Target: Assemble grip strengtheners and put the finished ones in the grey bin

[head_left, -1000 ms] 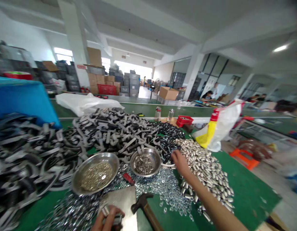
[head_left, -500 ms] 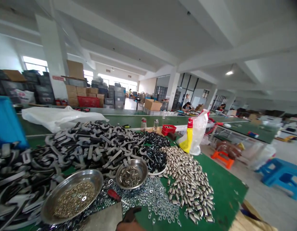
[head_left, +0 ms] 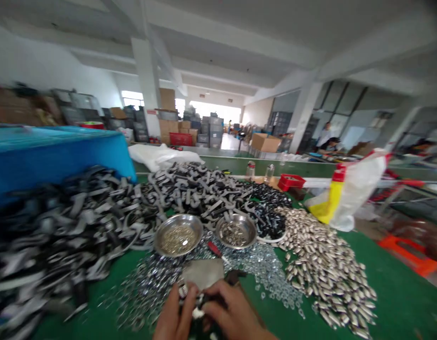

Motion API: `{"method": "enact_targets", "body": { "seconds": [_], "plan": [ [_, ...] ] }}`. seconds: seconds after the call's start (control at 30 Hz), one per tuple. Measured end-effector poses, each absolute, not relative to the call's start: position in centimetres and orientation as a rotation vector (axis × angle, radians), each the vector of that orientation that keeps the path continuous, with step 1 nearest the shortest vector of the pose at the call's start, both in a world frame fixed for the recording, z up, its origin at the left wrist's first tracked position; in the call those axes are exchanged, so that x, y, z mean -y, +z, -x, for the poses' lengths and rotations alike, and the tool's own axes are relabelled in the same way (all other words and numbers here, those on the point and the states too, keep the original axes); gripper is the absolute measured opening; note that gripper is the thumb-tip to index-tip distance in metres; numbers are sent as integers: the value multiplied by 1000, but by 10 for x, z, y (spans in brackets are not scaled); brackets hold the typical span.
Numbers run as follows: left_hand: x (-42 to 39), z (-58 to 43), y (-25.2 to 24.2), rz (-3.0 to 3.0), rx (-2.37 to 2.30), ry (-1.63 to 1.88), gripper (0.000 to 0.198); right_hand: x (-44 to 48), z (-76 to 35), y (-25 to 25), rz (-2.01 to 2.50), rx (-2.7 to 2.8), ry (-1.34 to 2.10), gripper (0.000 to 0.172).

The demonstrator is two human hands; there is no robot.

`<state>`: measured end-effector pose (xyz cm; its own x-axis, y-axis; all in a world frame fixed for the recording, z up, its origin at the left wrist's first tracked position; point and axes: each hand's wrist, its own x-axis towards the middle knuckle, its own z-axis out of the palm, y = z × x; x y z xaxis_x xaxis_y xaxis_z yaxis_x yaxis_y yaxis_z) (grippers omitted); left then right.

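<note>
My left hand (head_left: 177,311) is at the bottom middle, its thumb and fingers closed about a small silver metal part (head_left: 183,290). Close beside it, my right hand (head_left: 228,307) has bent fingers closed on a dark part, blurred and mostly hidden between the hands. Just beyond my fingers lies a flat grey metal plate (head_left: 204,273). A dark hammer head (head_left: 235,275) shows beside my right hand. Past the plate lie a red-handled screwdriver (head_left: 214,249) and two steel bowls, one with small brass-coloured pieces (head_left: 179,238), one with small metal pins (head_left: 233,233).
Grey and black wrench-like parts (head_left: 190,189) are heaped left and behind. Shiny rings (head_left: 147,283) spread around the plate. Silver cylinders (head_left: 321,255) and black screws (head_left: 271,217) are piled right. A blue bin (head_left: 62,158) and white-yellow sack (head_left: 356,193) stand at the sides.
The view has swung left and down, so the table contents appear shifted right. Both my hands now show at the bottom, close together; before, only part of one hand showed there.
</note>
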<state>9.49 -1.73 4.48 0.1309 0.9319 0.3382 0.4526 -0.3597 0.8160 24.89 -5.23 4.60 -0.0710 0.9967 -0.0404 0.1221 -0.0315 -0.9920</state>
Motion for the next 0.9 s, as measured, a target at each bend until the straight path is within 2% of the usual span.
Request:
{"method": "enact_targets", "body": {
  "seconds": [0.1, 0.27, 0.4, 0.43, 0.47, 0.6, 0.63, 0.67, 0.8, 0.83, 0.9],
  "plan": [
    [13, -91, 38, -1895, -1229, 1069, 35, 55, -238, 44, 1171, 1023, 1609, 44],
    [11, -76, 30, -1870, -1152, 1053, 26, 56, -239, 39, 1295, 1333, 1415, 41],
    [15, -68, 35, -2006, -890, 968, 21, 59, -240, 34, 1116, 1140, 2022, 67],
    [14, -68, 35, -1962, -885, 946, 22, 58, -241, 33, 1130, 1176, 2084, 71],
    [14, -68, 34, -1889, -917, 934, 23, 57, -243, 33, 1205, 1288, 2020, 70],
    [14, -72, 26, -1630, -1090, 972, 28, 54, -250, 30, 1558, 1801, 1026, 50],
    [15, -72, 25, -1624, -1093, 983, 28, 55, -249, 28, 1559, 1819, 950, 48],
    [16, -72, 25, -1650, -1071, 980, 28, 57, -248, 25, 1538, 1797, 1038, 49],
    [17, -67, 27, -1889, -954, 837, 24, 63, -242, 17, 1312, 1467, 1996, 77],
    [17, -66, 26, -1911, -970, 800, 24, 62, -241, 17, 1302, 1446, 2040, 79],
    [17, -66, 23, -1861, -1053, 783, 26, 60, -243, 17, 1395, 1551, 1716, 68]
  ]
}}
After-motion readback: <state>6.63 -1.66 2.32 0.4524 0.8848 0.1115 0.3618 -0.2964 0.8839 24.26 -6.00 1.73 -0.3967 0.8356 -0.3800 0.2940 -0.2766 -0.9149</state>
